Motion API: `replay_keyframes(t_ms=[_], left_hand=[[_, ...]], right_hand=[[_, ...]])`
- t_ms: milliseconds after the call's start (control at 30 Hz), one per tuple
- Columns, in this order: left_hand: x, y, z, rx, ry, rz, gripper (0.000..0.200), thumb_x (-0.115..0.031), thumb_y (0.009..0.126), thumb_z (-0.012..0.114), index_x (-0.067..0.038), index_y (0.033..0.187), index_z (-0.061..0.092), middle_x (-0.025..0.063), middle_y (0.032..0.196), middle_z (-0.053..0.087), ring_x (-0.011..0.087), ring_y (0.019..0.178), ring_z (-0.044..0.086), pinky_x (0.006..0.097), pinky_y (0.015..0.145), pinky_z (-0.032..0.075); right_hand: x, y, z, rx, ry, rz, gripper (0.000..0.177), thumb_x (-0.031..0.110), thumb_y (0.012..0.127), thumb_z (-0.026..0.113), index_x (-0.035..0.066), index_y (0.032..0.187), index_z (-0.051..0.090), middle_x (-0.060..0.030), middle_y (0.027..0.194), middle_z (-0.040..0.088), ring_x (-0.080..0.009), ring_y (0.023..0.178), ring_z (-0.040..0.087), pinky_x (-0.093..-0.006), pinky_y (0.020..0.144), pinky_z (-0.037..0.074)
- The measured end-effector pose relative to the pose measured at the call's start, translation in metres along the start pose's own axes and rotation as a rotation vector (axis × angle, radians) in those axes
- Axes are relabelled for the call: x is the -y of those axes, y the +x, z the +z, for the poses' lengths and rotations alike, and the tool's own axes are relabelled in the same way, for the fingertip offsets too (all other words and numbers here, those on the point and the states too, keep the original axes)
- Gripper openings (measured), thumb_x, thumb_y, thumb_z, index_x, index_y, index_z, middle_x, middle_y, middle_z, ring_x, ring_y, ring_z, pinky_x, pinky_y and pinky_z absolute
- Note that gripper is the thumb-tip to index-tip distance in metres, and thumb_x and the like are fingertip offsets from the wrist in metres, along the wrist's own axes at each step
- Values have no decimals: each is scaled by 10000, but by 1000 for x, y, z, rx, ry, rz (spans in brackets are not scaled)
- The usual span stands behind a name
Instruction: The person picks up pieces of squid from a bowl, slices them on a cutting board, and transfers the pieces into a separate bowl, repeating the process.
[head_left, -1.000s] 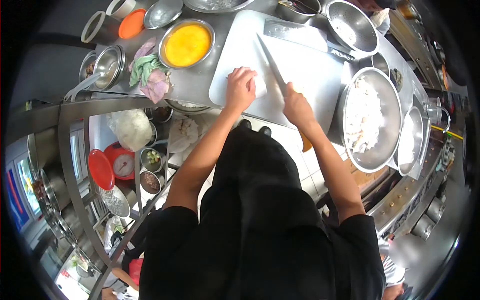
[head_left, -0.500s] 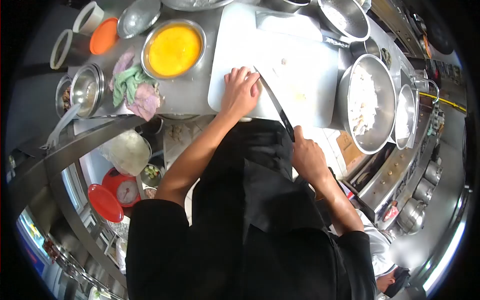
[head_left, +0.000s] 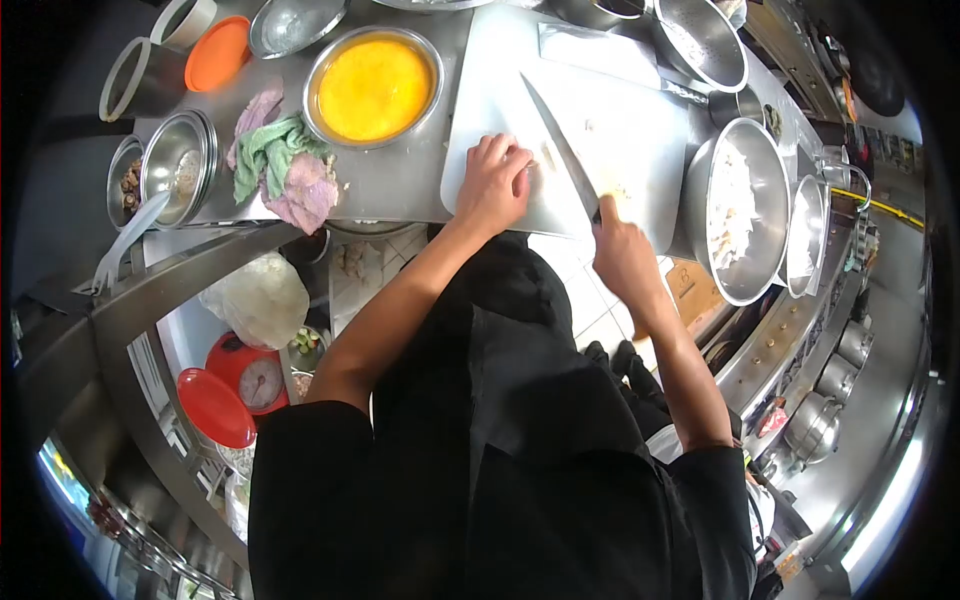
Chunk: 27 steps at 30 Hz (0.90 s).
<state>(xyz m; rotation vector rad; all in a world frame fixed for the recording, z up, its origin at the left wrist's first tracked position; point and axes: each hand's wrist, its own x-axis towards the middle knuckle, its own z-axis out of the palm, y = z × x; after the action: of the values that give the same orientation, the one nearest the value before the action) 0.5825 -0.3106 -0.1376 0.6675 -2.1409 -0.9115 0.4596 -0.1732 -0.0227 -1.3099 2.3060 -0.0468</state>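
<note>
My left hand (head_left: 493,183) presses down on a pale piece of food at the near edge of the white cutting board (head_left: 630,120). My right hand (head_left: 622,252) grips the handle of a long knife (head_left: 560,142), its blade lying across the board just right of my left fingers. The food under my fingers is mostly hidden. A steel bowl of white chopped food (head_left: 738,205) stands right of the board.
A steel bowl of yellow liquid (head_left: 373,87) sits left of the board, next to green and pink cloths (head_left: 285,165). Small steel bowls (head_left: 172,165), an orange lid (head_left: 217,52) and a colander (head_left: 700,40) ring the counter. A red scale (head_left: 252,375) sits on the lower shelf.
My right hand went from the board back to my body, then returned, bringing the knife blade up beside my left fingers. My left hand stayed on the food.
</note>
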Motion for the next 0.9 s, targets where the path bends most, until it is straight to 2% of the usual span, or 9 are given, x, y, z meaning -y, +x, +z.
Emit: replay_keyframes(t_ms=[67,200,300,367,500,567,733,833,900], left_hand=[[1,1,1,27,71,4,239,13,676,598,-52,906,597,92,951,519,277,924,500,409,797,396],[2,2,4,-8,55,4,240,13,666,600,-43,899,601,102,957,530,282,929,504,413,800,399],[1,2,3,1,89,4,257,32,661,608,-42,906,599,94,978,549,287,932,516,400,792,414],[2,3,3,9,65,-16,243,27,665,597,-25,902,607,123,978,549,292,934,514,415,807,409],[5,1,0,2,4,3,244,40,665,597,-28,900,598,122,967,541,294,926,515,411,802,413],[9,-1,-4,-29,-116,-24,251,50,663,597,-31,899,586,121,953,528,297,921,512,413,792,414],[4,-5,-12,9,3,-11,241,31,678,601,-39,908,580,107,954,515,295,936,502,404,785,411],[3,-2,-11,45,82,-12,242,22,684,604,-47,915,580,100,964,517,291,955,499,393,784,412],[4,-5,-12,59,106,-37,244,19,684,605,-50,916,579,100,960,516,291,958,498,393,782,411]], right_hand=[[8,-27,-8,160,-69,49,306,63,869,524,-6,1119,360,-306,690,595,-497,712,590,-560,665,451],[8,-53,6,242,-22,104,341,65,868,523,-5,1152,349,-306,680,592,-493,709,592,-573,656,444],[6,-15,40,99,64,23,320,54,865,512,-4,1135,350,-297,672,588,-492,696,584,-563,635,444],[10,31,59,17,85,-38,299,58,870,507,-7,1119,356,-301,684,589,-487,704,586,-556,627,443],[9,56,45,-49,115,-97,237,19,825,481,28,1037,375,-251,694,604,-447,694,604,-538,612,468],[0,54,33,-66,79,-50,266,61,874,507,-8,1089,366,-311,696,589,-497,708,584,-561,636,445],[21,6,4,36,2,52,269,72,882,503,-2,1102,366,-323,709,588,-492,743,592,-561,668,449],[31,-26,-3,84,-79,39,193,34,855,468,34,1025,376,-264,677,597,-471,669,586,-562,622,446],[32,-46,-5,203,-9,106,270,69,884,511,2,1099,364,-324,698,588,-503,734,584,-569,665,440]])
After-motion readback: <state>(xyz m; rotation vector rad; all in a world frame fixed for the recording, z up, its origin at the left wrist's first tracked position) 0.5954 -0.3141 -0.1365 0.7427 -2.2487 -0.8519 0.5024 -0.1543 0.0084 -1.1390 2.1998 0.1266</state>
